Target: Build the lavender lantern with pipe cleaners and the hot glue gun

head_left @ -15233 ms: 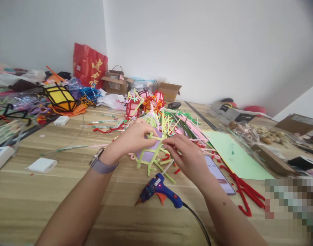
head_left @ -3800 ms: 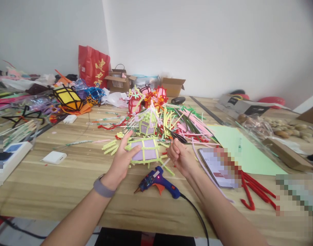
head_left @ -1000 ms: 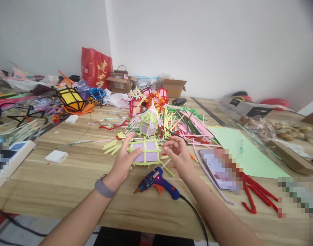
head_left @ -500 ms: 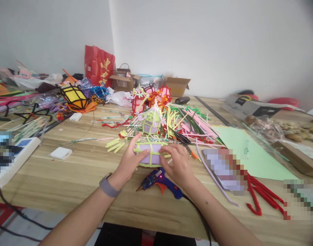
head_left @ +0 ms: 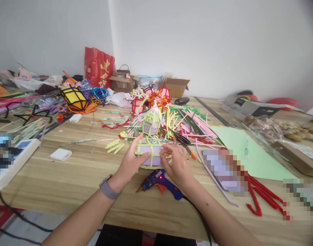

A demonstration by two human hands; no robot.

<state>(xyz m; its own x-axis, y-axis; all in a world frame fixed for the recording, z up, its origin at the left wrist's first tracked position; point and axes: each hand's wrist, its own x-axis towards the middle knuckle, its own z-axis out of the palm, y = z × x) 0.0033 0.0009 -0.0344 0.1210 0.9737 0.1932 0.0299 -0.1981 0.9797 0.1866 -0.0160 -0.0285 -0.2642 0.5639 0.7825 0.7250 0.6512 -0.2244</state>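
Observation:
A small lantern frame (head_left: 152,156) of purple paper edged with light green pipe cleaners sits low over the wooden table (head_left: 76,171). My left hand (head_left: 132,160) grips its left side, thumb across the front. My right hand (head_left: 177,164) closes on its right side, fingers pinching the green edge. A blue hot glue gun (head_left: 158,182) with a lit red light lies just in front of both hands, its black cord (head_left: 199,218) running toward me. A finished purple and green lantern (head_left: 150,124) stands behind.
A heap of coloured pipe cleaners (head_left: 187,123) and scissors (head_left: 180,137) lies behind the hands. A phone (head_left: 220,167) and red pipe cleaners (head_left: 261,200) are to the right, green paper (head_left: 238,147) beyond. A white charger (head_left: 61,154) and a power strip (head_left: 15,157) sit left.
Over the last second the frame has been lowered toward the table and tipped, and my right hand has closed onto its right side. The glue gun has not moved.

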